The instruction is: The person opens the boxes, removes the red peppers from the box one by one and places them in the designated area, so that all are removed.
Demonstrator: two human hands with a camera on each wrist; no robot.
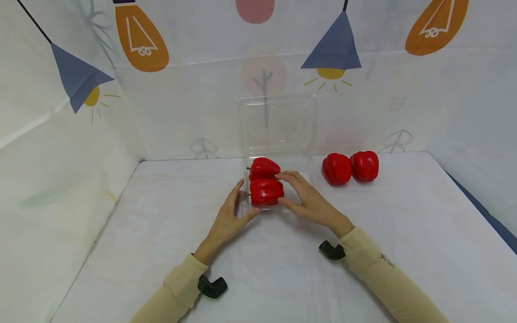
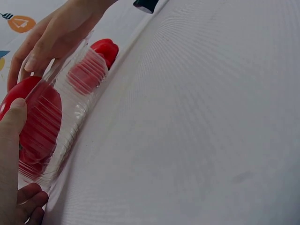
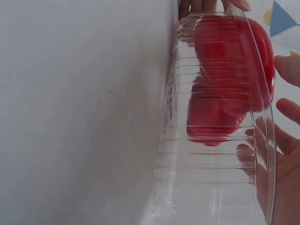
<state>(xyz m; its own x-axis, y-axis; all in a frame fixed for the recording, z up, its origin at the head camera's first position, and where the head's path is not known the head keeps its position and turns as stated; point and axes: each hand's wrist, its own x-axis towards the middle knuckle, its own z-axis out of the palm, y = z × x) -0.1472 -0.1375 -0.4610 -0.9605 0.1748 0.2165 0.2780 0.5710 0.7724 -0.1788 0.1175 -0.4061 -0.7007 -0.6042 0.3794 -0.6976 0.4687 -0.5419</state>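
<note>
A clear plastic clamshell container [image 3: 211, 183] stands on the table, lid raised toward the back. Inside its left half are two red bell peppers, a front one [image 1: 266, 192] and a back one [image 1: 264, 168], stems pointing left. My left hand [image 1: 228, 220] holds the container's front left corner, thumb [image 2: 14, 115] at the front rim and fingers around the left side. Over the right half, my right hand [image 1: 313, 202] has its fingers spread apart beside the front pepper's right end. In the right wrist view, a narrow gap shows between its thumb [image 3: 288, 70] and the pepper.
Two more red bell peppers, one on the left [image 1: 337, 169] and one on the right [image 1: 365, 166], sit side by side to the container's right. Behind the table [image 1: 161, 188] hangs a white printed cloth [image 1: 194, 89]. The upright lid [image 1: 278, 123] stands before it.
</note>
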